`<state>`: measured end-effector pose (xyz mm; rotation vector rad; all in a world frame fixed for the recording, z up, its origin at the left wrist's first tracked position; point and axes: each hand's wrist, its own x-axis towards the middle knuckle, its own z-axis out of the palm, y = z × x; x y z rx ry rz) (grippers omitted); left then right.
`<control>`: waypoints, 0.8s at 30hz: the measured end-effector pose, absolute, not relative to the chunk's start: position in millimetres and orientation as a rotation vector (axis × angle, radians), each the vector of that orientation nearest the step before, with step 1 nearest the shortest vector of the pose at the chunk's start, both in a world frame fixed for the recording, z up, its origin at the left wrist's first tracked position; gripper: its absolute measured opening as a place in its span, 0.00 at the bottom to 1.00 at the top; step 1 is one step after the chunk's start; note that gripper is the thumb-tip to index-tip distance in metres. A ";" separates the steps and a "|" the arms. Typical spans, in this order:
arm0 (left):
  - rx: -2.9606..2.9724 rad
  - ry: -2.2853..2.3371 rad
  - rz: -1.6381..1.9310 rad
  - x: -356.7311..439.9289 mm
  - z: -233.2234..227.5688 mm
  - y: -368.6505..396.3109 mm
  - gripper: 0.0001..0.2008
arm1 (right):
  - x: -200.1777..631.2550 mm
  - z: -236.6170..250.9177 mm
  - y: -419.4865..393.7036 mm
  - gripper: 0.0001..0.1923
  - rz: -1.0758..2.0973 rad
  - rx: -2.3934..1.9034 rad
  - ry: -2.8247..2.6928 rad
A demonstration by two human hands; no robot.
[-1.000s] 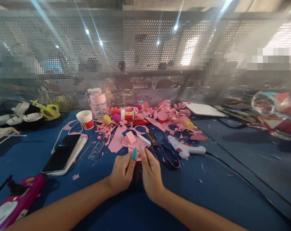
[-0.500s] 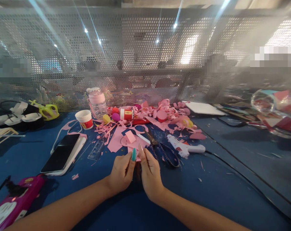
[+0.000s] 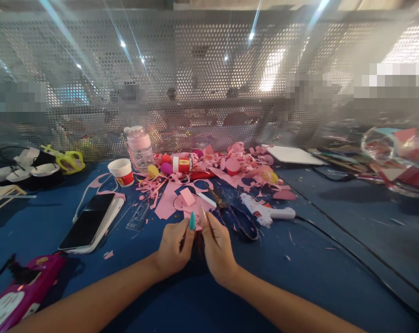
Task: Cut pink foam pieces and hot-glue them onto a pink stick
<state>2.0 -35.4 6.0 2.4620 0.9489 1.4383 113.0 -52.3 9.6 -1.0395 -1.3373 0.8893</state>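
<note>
Side by side at the middle of the table, my left hand [image 3: 174,245] and my right hand [image 3: 218,245] are closed, thumbs up and fingers curled in. A long turquoise nail shows on the left thumb, a pale one on the right. Whatever they pinch is mostly hidden; a bit of pink shows between the thumbs, but I cannot tell if it is held or lies behind. Just beyond are pink foam sheet scraps [image 3: 166,203] and a small pink rectangle [image 3: 187,196]. Dark-handled scissors [image 3: 242,222] lie open to the right of my right hand.
A white glue gun [image 3: 268,212] with a black cord lies right. To the left are a phone [image 3: 88,222], a paper cup [image 3: 121,172], a pink-lidded bottle [image 3: 140,148] and a magenta device [image 3: 32,282]. A pink scrap heap [image 3: 233,166] lies before a perforated metal screen [image 3: 202,69].
Both hands stay together in nearly the same place, with only a very slight shift of the thumbs. Nothing on the table has visibly moved.
</note>
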 end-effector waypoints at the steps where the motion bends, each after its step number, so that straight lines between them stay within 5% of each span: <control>1: 2.472 0.983 1.461 2.0 5.7 -35.0 0.09 | 114.2 10.3 -51.8 0.16 0.868 -1.042 -1.348; 24: 1.865 0.854 1.238 2.2 4.7 -25.7 0.12 | 121.2 6.0 -42.6 0.13 0.696 -1.007 -1.544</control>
